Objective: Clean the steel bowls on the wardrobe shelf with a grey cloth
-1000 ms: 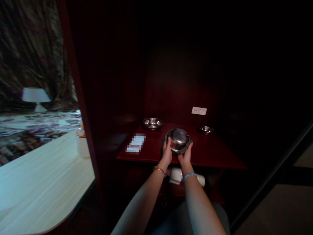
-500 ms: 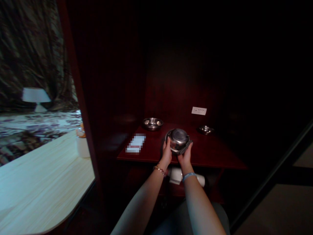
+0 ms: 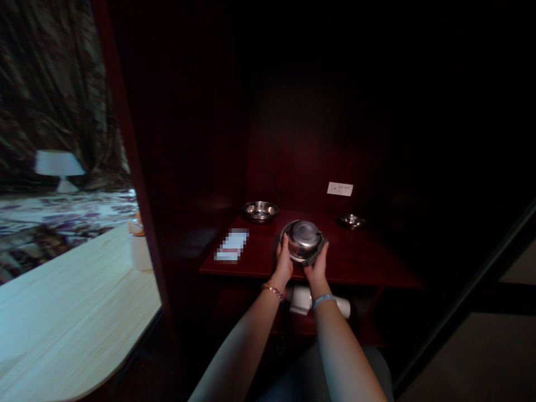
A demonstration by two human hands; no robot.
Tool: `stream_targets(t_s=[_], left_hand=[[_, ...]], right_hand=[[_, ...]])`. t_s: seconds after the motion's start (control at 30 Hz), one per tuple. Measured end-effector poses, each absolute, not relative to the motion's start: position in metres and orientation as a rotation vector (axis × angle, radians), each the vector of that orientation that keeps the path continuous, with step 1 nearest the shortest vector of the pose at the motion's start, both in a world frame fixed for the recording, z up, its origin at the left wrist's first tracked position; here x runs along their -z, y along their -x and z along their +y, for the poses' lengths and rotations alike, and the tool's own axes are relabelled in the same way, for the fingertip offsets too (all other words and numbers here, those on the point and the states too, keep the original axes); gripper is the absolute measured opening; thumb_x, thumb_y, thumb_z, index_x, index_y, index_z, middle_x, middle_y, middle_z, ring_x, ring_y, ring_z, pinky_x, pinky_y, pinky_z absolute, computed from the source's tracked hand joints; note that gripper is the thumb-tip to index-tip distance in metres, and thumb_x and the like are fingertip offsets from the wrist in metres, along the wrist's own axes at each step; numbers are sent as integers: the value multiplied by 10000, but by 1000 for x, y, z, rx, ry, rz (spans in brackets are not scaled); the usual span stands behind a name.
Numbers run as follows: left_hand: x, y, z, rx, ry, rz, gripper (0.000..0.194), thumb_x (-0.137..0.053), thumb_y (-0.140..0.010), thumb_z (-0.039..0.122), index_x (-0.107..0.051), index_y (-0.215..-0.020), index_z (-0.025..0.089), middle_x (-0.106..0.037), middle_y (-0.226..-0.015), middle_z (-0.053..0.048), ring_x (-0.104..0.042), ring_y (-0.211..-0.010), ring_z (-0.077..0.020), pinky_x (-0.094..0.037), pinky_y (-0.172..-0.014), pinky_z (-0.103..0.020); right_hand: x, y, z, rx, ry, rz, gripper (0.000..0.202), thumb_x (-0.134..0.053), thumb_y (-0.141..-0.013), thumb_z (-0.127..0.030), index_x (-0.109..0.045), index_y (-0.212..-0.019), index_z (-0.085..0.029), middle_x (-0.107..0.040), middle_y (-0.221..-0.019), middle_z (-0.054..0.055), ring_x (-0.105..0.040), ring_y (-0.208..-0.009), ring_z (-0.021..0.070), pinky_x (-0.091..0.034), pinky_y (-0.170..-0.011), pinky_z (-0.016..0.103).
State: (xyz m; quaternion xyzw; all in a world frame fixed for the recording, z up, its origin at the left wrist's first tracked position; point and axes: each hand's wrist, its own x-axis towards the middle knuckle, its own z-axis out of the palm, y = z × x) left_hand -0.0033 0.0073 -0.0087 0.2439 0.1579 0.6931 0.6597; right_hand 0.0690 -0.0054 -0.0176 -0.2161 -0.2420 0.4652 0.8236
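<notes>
at the front middle of the shelf (image 3: 377, 259), the steel bowl (image 3: 304, 234) is base-up between my two hands, with its round base facing me. my left hand (image 3: 285, 261) grips the bowl at its left side, thumb along the wall. my right hand (image 3: 317, 265) grips the lower right side, where a dark grey piece (image 3: 317, 252) lies against the rim; its type cannot be identified. whether the bowl touches the shelf cannot be determined.

on the shelf, to the rear left, a basin (image 3: 260, 211) stands open side up. to the rear right, a smaller dish (image 3: 352, 222) also stands open side up, well apart from the basin. a white socket (image 3: 340, 188) is fitted to the back panel (image 3: 288, 162) above. at the left front of the shelf, a pale item (image 3: 232, 244) is pixelated and unreadable.

i wear a beaded bracelet (image 3: 273, 291) on the left wrist and a blue band (image 3: 324, 300) on the right. beneath the shelf, white items (image 3: 300, 300) are partly hidden by my arms.

left of the side panel (image 3: 188, 167), a jar (image 3: 141, 252) stands on a pale table (image 3: 75, 318). a white lamp (image 3: 61, 163) is located beyond, before a patterned curtain (image 3: 46, 84).
</notes>
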Motion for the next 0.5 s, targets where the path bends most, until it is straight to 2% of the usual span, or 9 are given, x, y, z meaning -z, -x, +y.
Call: stream_targets(t_s=[0.5], left_hand=[[10,4,11,-1535,-533,299,323,-642,-876,412,-717,-1098,189,-687,-1275,-74,-595,-1237,-233,-435,-1086,-368]], right_hand=[[19,-71,-4,-1001,474,-499,587,-279,-954,-629,-619,-1262,-262,-696,-1269,21,-644,-1171,146,-410,-1121,406]])
